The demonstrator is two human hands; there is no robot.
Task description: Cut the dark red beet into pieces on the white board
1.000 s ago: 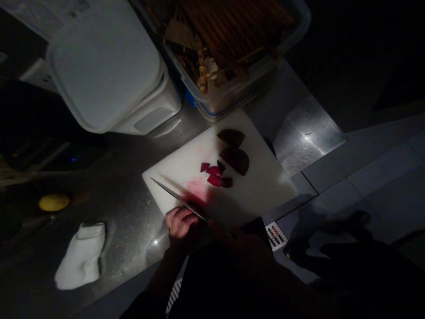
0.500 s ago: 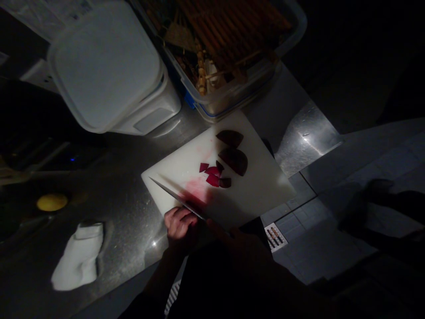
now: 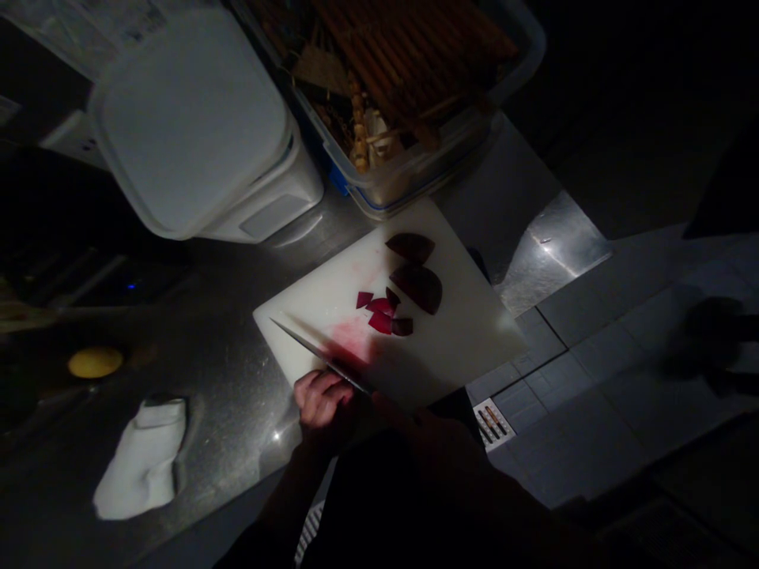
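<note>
Along the near edge of the white cutting board, left hand lies with fingers curled together, just beside the blade of a kitchen knife. Right hand sits in shadow at the handle end; its fingers cannot be made out. Beet pieces lie farther along the board, apart from both hands.

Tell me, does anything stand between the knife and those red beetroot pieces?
Nothing visible does: only the pink-stained cutting board lies between the knife and the beetroot pieces. The left hand sits beside the blade, not between them.
</note>
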